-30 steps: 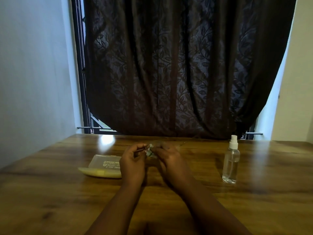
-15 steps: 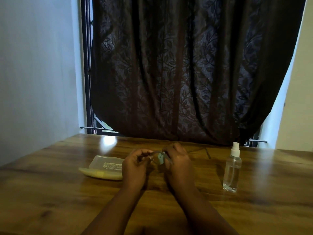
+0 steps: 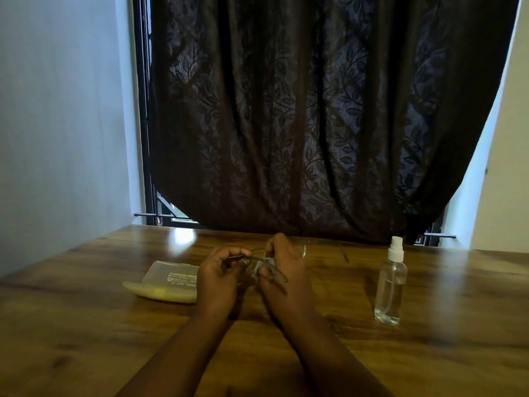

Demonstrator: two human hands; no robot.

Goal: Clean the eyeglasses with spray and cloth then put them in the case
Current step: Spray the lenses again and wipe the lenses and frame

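Both hands are raised over the middle of the wooden table point(image 3: 86, 325). My left hand point(image 3: 219, 277) pinches the thin dark frame of the eyeglasses point(image 3: 243, 257). My right hand point(image 3: 286, 277) pinches a small grey-green cloth point(image 3: 262, 266) against a lens; a dark temple arm sticks out past its fingers. The far lens and the other temple arm show faintly behind my right hand. The open case point(image 3: 169, 282), pale yellow with a translucent lid, lies left of my left hand. A clear spray bottle point(image 3: 390, 285) with a white cap stands upright to the right.
A dark patterned curtain point(image 3: 315, 124) hangs over a barred window right behind the table's far edge. A pale wall closes in the left side, and another stands at the right.
My hands have shifted slightly right and the cloth has moved along the lens. A temple arm now juts out toward me from my right hand. The view tilted a little.
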